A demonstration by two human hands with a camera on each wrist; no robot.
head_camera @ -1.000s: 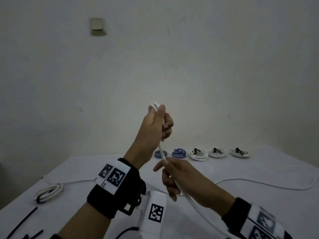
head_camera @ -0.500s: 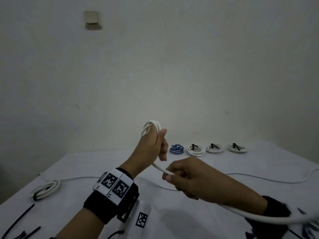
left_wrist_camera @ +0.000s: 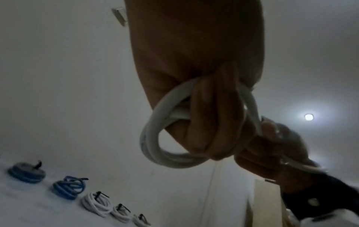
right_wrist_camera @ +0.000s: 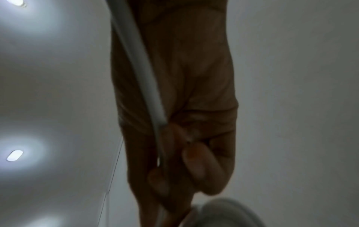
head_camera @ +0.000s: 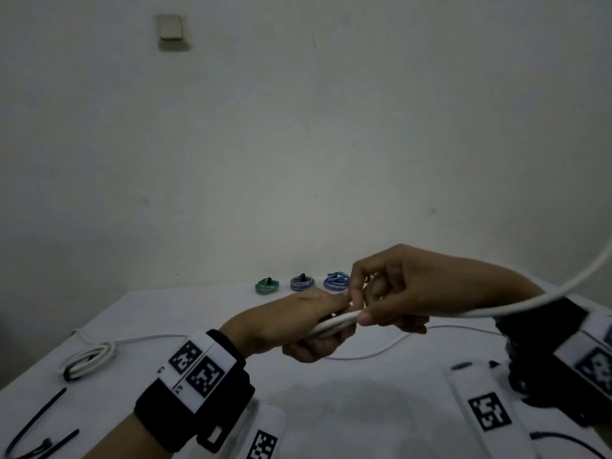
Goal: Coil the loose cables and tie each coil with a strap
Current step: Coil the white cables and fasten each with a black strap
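Note:
A thick white cable (head_camera: 334,324) is wound in loops around the fingers of my left hand (head_camera: 298,323), held low over the white table (head_camera: 347,409). In the left wrist view the loops (left_wrist_camera: 155,138) ring the curled fingers. My right hand (head_camera: 394,293) pinches the same cable (right_wrist_camera: 139,64) right beside the left fingers, and the free length arcs up and off to the right (head_camera: 563,289). More of it trails slack across the table (head_camera: 390,349).
A strapped white coil (head_camera: 87,361) lies at the left, with loose black straps (head_camera: 36,429) near the front left corner. Tied green (head_camera: 267,286) and blue coils (head_camera: 302,282) line the far edge by the wall; white tied coils (left_wrist_camera: 96,204) continue that row.
Both hands dropped from chest height to just above the table. My right hand swung the cable over to the left fingers, adding a turn, and the free length now rises to the right.

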